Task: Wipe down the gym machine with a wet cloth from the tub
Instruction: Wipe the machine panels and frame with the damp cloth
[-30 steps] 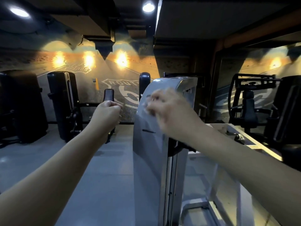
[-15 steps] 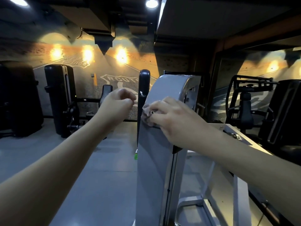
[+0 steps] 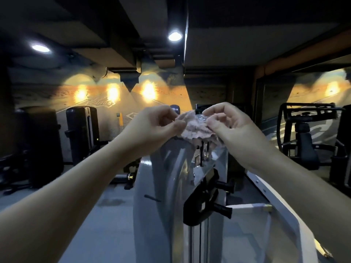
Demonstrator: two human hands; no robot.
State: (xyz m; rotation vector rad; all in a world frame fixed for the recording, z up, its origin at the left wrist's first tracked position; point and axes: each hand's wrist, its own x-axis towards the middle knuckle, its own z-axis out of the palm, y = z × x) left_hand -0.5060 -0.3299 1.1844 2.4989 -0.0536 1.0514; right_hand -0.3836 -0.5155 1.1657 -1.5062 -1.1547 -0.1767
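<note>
Your left hand (image 3: 152,126) and your right hand (image 3: 233,126) are both raised in front of you at about the same height, and the cloth (image 3: 195,130) is stretched between them. Your left hand pinches the cloth's left edge between the thumb and curled fingers, and your right hand pinches its right edge the same way, palm turned toward you. The cloth is pale, pinkish grey and crumpled, and its ragged lower edge hangs right at the top of the gym machine (image 3: 163,186); you cannot tell from here whether it touches the metal. The gym machine is a tall grey column standing straight ahead of you, directly below your hands, with a black bracket (image 3: 201,205) clamped on its right side and a pale frame running off to the lower right. To your left, well apart from the column, a black machine (image 3: 81,133) stands on the grey floor (image 3: 106,202). A black rack (image 3: 307,139) stands to your right. A ceiling light (image 3: 174,36) shines overhead, and warm lamps glow on the painted wall (image 3: 167,97) behind
</note>
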